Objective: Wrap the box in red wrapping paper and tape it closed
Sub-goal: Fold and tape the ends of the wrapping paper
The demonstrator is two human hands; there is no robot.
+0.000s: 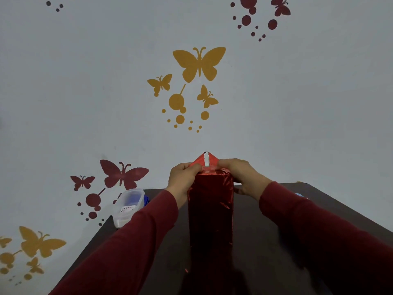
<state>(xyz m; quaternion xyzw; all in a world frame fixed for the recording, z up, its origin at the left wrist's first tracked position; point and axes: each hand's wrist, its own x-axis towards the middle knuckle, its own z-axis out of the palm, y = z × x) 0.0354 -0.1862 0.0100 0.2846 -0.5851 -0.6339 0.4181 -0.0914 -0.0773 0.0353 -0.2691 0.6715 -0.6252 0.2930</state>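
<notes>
Head view, both hands, left hand [183,177], right hand [238,173], pinching glossy red paper [209,209], triangular flap [205,160] upright

Glossy, crinkled red wrapping paper [210,211]

The tall box wrapped in shiny red paper [210,211] stands upright mid-tabletop [255,241]; a clear lidded plastic container [127,206] sits at its left, by the tabletop's far-left edge.

Worktop [265,241]: dark, open ground right of box [210,213] and near left. Obstacles: box upright at centre, both arms flanking it; plastic tub [127,207] at far-left edge. Wall [106,103] closes the far side.
</notes>
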